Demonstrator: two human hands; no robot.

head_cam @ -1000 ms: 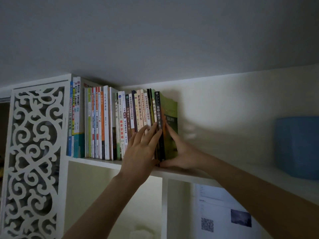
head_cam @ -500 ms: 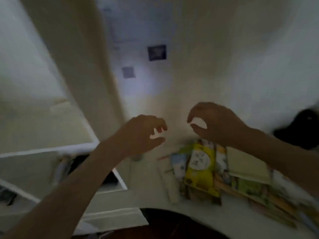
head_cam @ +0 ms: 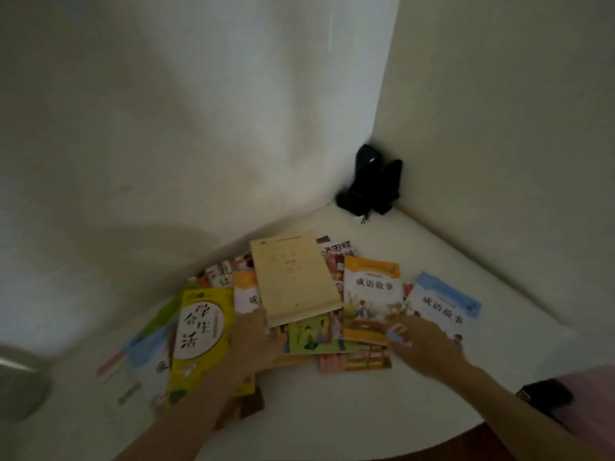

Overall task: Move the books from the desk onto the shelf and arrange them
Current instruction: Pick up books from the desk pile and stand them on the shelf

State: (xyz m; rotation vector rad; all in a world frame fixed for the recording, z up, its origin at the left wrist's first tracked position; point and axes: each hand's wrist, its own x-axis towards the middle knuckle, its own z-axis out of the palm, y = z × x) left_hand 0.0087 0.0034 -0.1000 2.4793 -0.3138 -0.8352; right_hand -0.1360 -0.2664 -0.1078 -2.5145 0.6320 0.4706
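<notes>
Books [head_cam: 299, 311] lie scattered in a loose, overlapping fan on a white desk [head_cam: 332, 410] set into the corner of two pale walls, well apart from any shelf, which is out of view. A thick cream book [head_cam: 293, 274] sits on top at the middle of the pile, tilted, with a yellow book [head_cam: 199, 331] to its left and an orange book [head_cam: 369, 294] and a pale blue book [head_cam: 442, 304] to its right; thinner picture books peek out beneath. The person's left hand [head_cam: 258, 344] rests on the pile between the yellow book and the near edge of the cream one, fingers reaching forward and close together, though blur hides whether they grip anything. The right hand [head_cam: 422, 344] lies flat over the near corner of the orange book, fingers spread slightly apart, clasping nothing. Both hands seem placed either side of the middle of the pile to gather several books at once, probably for the next load. A small black device [head_cam: 369, 184] stands in the far corner, and a dark object [head_cam: 545, 397] lies at the near right edge.
</notes>
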